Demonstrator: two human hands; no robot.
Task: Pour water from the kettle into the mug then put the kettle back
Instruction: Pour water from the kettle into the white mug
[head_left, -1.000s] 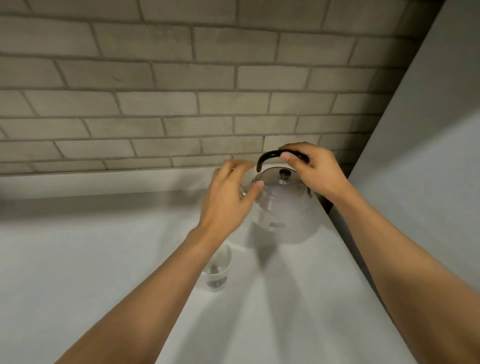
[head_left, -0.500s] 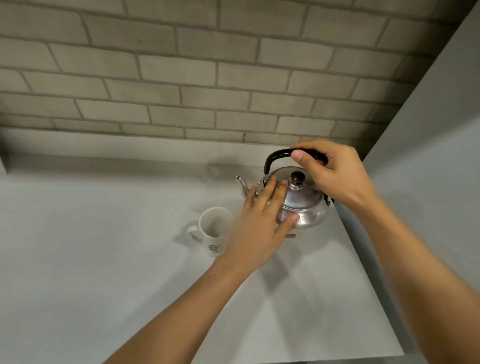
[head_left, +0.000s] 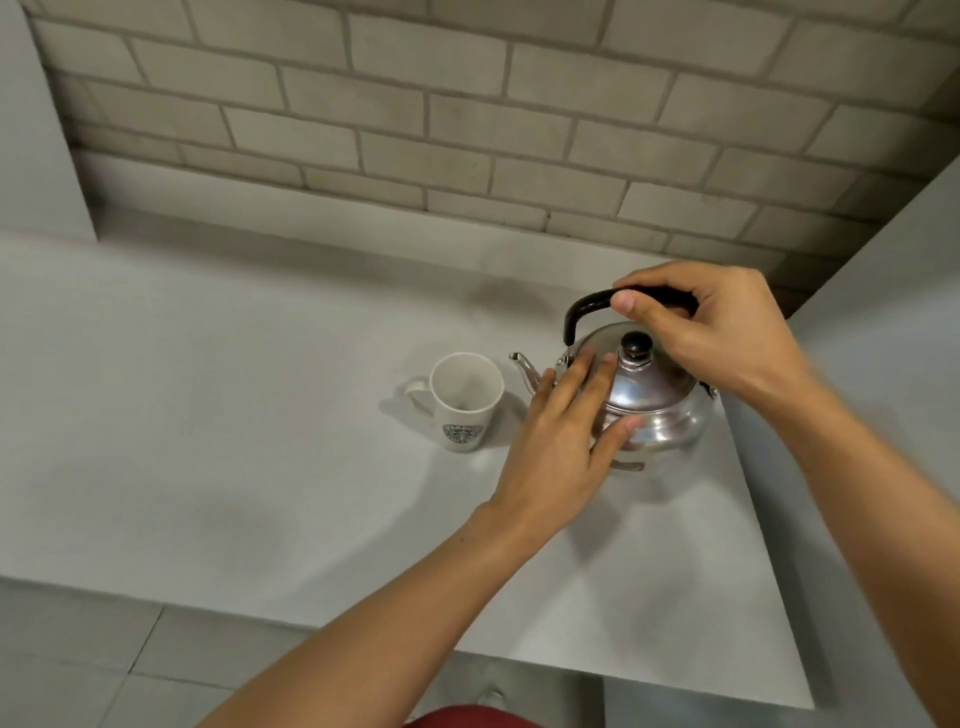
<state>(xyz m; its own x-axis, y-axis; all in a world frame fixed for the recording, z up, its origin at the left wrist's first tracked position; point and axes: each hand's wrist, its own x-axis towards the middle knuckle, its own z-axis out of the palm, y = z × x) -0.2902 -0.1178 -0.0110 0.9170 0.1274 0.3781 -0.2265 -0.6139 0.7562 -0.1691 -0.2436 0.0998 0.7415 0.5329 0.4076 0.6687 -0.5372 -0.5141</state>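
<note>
A shiny metal kettle (head_left: 655, 410) is sitting upright on the pale grey counter (head_left: 218, 415), close to the counter's right edge, where a plain grey wall panel (head_left: 883, 291) is rising beside it. The right hand (head_left: 719, 332) is curling around the kettle's black arched handle (head_left: 589, 306), with the fingers wrapping over the top of the arch and the thumb pressing in from the near side, so this hand is closing firmly on the handle. The left hand (head_left: 563, 447) is lying flat and spread against the near-left side of the kettle, its fingers reaching up onto the domed lid (head_left: 647, 379) and its thumb resting on the body lower down; it is touching the metal with an open palm and is not gripping anything. The lid is sitting in place, and its dark round knob (head_left: 637, 344) is showing between the two hands. The kettle's thin spout (head_left: 523, 366) is pointing left toward a white mug (head_left: 465, 402), which is standing upright just beside the kettle without touching it. The mug's handle is facing left, a dark green round logo is showing on its near side, and its inside is looking pale, though whether it is holding any water cannot be told. A brick wall (head_left: 467, 104) is running along behind the counter, grey floor tiles (head_left: 104, 670) are showing below its front edge, and a strip of red cloth (head_left: 467, 717) is appearing at the bottom of the view.
</note>
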